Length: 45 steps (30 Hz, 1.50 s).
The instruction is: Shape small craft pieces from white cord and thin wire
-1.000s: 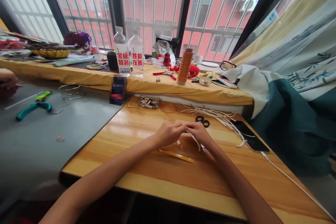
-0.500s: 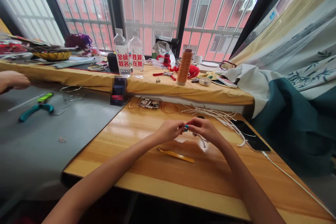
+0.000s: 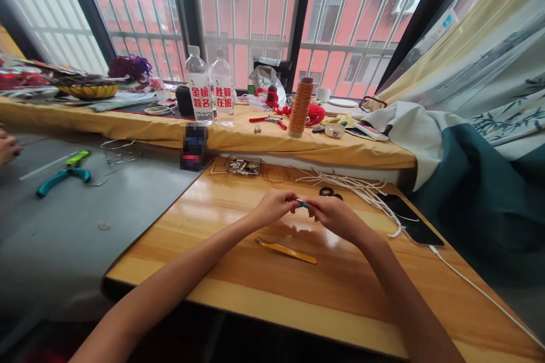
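Note:
Both hands meet over the wooden table, pinching a white cord with a small blue part [image 3: 302, 203] between their fingertips. My left hand [image 3: 276, 207] grips its left end and my right hand [image 3: 334, 215] its right end; the fingers cover most of it. Just in front of the hands lie yellow tweezers [image 3: 287, 250]. Black-handled scissors [image 3: 327, 191] rest behind my right hand, partly hidden by it. A bundle of white cords [image 3: 357, 190] lies to the right.
A phone [image 3: 411, 221] with a white cable lies on the right. Behind are a clear box of small parts [image 3: 243, 165], an orange thread spool [image 3: 300, 108] and two bottles [image 3: 198, 88]. Teal pliers [image 3: 63, 178] and another person's hand [image 3: 6, 144] are at left.
My hands have turned about the cord, so the blue part now shows between the fingertips. The cord's hanging ends are no longer visible. The other person's hand has shifted at the left edge.

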Available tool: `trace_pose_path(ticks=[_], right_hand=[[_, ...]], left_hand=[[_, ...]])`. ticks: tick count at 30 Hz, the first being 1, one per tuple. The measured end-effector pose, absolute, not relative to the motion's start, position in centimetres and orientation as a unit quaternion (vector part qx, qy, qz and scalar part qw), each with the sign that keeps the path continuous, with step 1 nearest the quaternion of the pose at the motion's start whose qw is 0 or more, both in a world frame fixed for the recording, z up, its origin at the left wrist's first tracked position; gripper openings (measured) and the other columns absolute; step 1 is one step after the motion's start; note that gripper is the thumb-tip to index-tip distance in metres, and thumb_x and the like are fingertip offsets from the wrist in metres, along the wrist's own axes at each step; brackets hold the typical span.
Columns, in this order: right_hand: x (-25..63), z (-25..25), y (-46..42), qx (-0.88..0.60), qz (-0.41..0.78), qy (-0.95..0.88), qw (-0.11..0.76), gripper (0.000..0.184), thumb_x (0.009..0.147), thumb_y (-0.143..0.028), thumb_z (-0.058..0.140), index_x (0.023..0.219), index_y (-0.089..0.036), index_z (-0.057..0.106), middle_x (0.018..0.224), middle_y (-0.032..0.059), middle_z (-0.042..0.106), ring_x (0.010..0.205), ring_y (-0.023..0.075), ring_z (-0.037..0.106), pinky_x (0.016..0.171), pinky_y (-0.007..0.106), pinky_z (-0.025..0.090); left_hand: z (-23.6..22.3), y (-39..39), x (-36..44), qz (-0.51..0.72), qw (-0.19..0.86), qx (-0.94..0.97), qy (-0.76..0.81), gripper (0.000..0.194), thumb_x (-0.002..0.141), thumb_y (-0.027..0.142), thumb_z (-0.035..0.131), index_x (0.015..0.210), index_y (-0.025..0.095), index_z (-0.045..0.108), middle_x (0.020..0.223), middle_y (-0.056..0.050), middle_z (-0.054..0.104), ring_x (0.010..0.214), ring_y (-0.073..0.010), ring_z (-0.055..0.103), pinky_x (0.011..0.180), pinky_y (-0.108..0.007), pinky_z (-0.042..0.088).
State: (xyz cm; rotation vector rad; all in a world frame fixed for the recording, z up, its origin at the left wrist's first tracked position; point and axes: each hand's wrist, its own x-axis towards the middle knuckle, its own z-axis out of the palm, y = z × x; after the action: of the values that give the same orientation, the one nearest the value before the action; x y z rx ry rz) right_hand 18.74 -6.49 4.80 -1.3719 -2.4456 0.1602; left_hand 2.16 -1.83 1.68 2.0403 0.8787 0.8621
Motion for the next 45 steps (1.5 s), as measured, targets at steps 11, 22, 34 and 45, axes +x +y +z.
trace_pose_path(ticks=[11,22,34,45], right_hand=[[17.3,3.7,-6.1,-0.545,-0.001,-0.806,0.229,0.029,0.084,-0.023,0.034,0.073,-0.019,0.06,0.067,0.003,0.059,0.061,0.0138,0.052,0.055,0.022,0.032],[17.0,2.7,-5.8,-0.53,-0.001,-0.798,0.288,0.023,0.083,-0.02,0.036,0.082,-0.015,0.059,0.08,0.0074,0.06,0.073,0.0173,0.055,0.067,0.026,0.038],[17.4,3.3,-5.6,-0.546,0.164,-0.72,0.396,0.026,0.078,-0.032,0.043,0.068,-0.015,0.061,0.055,0.0012,0.056,0.045,0.0105,0.052,0.05,0.022,0.041],[17.8,3.4,-5.0,-0.534,0.369,-0.606,0.46,0.031,0.064,-0.043,0.056,0.06,-0.013,0.06,0.056,0.0016,0.056,0.044,0.0089,0.05,0.044,0.022,0.043]], left_hand=[[1.4,-1.3,2.5,0.366,0.522,0.682,0.36,0.023,0.066,0.03,0.051,0.076,0.011,0.06,0.054,0.003,0.052,0.042,-0.004,0.033,0.04,-0.017,0.025],[1.3,-1.5,2.6,0.355,0.426,0.74,0.38,0.017,0.067,0.027,0.051,0.064,0.012,0.057,0.055,0.003,0.05,0.049,-0.0057,0.038,0.046,-0.017,0.029],[0.7,-1.0,2.4,0.348,0.467,0.745,0.325,0.022,0.074,0.028,0.046,0.082,0.013,0.06,0.069,-0.001,0.061,0.045,-0.0042,0.041,0.042,-0.016,0.033],[1.0,-1.5,2.2,0.379,0.319,0.815,0.3,0.021,0.079,0.017,0.04,0.087,0.016,0.059,0.075,-0.002,0.065,0.065,-0.0088,0.057,0.062,-0.018,0.042]])
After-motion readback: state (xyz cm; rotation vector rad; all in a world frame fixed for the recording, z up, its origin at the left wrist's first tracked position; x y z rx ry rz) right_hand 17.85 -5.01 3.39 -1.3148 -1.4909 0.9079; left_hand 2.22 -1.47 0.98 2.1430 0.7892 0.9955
